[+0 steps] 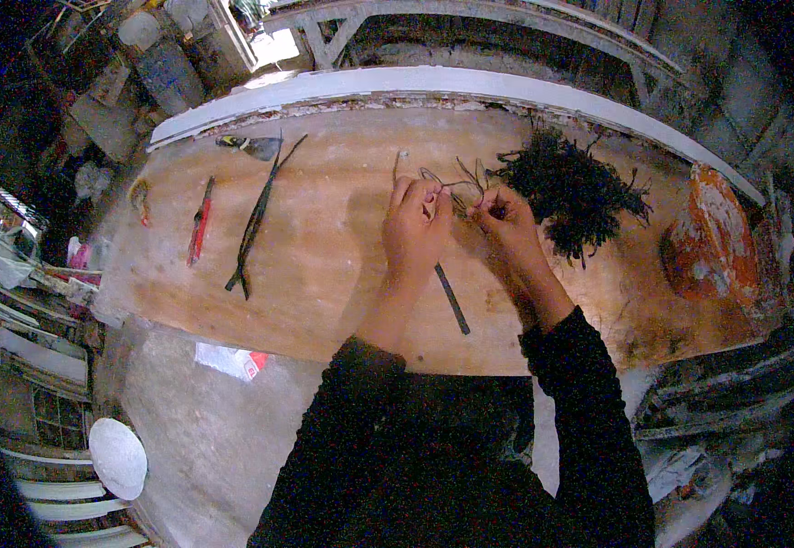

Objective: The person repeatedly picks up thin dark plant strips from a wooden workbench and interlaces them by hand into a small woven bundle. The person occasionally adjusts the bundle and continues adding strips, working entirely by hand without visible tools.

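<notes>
Above the middle of the wooden table [315,265] my two hands are close together, working on a thin, dark wire-like strand [461,183] that bends in loops between them. The fingers of my left hand [415,228] pinch it on one side. On the other side the thumb and fingers of my right hand [514,224] are closed on it. Part of the strand is hidden behind the fingers. A short flat black strip [452,300] lies below my left hand. Just right of my right hand rests a tangled heap of black strands [575,192].
On the left side of the table lie long black strips [260,215], a red-handled tool [200,228], a scraper [255,146] and a small curved tool [141,201]. An orange, white-crusted basin [716,233] stands at the right end. A white board [452,84] edges the far side.
</notes>
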Demonstrator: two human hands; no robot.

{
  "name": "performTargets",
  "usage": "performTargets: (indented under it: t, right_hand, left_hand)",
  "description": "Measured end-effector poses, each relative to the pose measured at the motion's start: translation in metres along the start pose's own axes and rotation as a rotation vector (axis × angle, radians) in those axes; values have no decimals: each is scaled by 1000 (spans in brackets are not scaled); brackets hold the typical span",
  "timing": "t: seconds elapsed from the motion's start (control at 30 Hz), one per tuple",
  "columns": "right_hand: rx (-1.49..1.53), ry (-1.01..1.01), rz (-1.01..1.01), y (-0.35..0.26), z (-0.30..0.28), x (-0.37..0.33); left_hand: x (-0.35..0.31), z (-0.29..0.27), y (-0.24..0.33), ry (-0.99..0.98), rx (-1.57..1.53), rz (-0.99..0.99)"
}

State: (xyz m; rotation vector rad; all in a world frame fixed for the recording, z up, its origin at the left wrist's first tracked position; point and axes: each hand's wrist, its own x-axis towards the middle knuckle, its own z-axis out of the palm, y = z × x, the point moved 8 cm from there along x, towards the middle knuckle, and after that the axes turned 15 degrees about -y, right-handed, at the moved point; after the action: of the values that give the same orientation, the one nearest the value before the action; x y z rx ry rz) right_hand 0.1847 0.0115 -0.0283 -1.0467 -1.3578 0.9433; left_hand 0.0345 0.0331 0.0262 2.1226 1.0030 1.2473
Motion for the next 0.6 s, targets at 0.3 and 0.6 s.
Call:
performTargets:
  t: [0.3,0.6]
  right_hand:
    - [-86,104,128,-4,-15,-2]
    - [67,241,29,26,-35,3]
  left_hand:
    - [36,19,-31,-313,-418,-178]
    - [11,51,-33,-797,-822,-482]
